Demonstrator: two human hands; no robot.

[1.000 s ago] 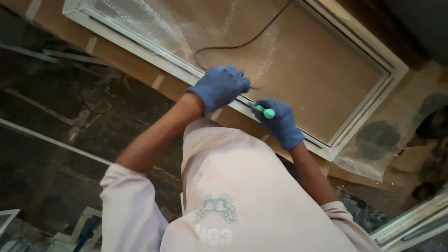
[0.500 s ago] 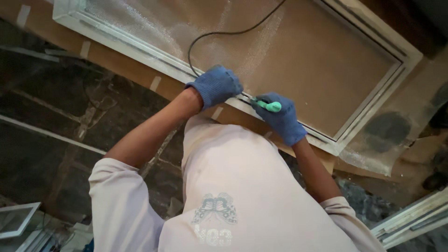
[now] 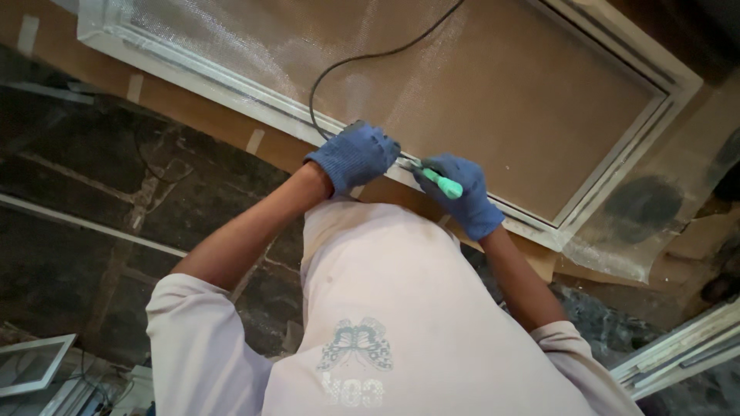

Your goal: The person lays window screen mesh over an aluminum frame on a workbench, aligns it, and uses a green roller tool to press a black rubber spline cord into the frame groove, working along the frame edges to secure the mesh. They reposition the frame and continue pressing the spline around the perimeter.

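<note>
Both my hands wear blue knit gloves and rest on the near rail of a white window-screen frame [image 3: 231, 86]. My left hand [image 3: 356, 156] is curled over the rail, where a black cord [image 3: 351, 65] runs in under its fingers. Just to the right, my right hand [image 3: 465, 194] grips a green-handled tool [image 3: 442, 183]. The tool's tip points left at the rail, close to my left fingers. Pale mesh [image 3: 254, 38] lies across the frame.
The frame lies on a brown board [image 3: 524, 100] above a dark stone floor [image 3: 85, 177]. Loose mesh [image 3: 617, 246] hangs over the board's right corner. More white frame pieces lie at the lower right [image 3: 678, 347] and lower left [image 3: 31, 366].
The black cord's loop has swung from lying to the right across the board to standing up above my left hand. Both hands stay together on the near rail.
</note>
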